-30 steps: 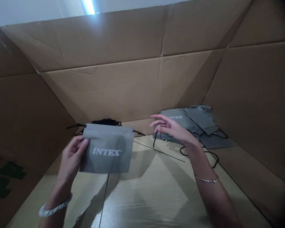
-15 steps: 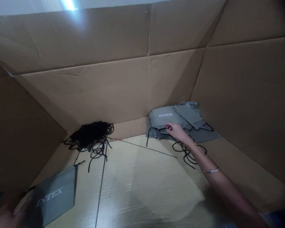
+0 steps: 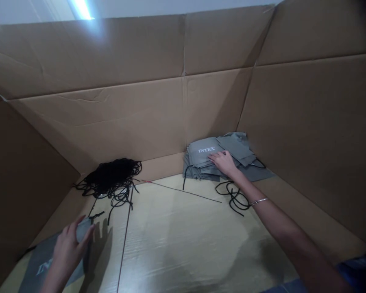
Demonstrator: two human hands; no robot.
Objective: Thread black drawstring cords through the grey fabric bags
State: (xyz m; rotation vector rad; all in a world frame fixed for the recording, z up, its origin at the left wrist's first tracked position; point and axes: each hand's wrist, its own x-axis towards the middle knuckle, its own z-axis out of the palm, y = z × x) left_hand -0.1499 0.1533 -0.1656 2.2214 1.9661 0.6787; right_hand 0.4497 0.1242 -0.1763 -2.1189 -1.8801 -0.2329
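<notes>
Over a grey drawstring pouch lying at the lower left, my left hand has its thumb and fingers apart. Part of the pouch's white INTEX lettering is covered by that hand, and a black cord end sticks out at its upper corner. My right hand rests with outstretched fingers on the front of a stack of grey INTEX pouches at the back right. A bracelet circles the right wrist.
Black cords lie heaped at the back left. A thin rod with a red end crosses the middle of the table. Loose black cord curls below the right forearm. Tall cardboard walls enclose the back and sides.
The left pouch has gone down onto the table, and my left hand has let go, moving right over it. My right hand has flattened its fingers onto the stack.
</notes>
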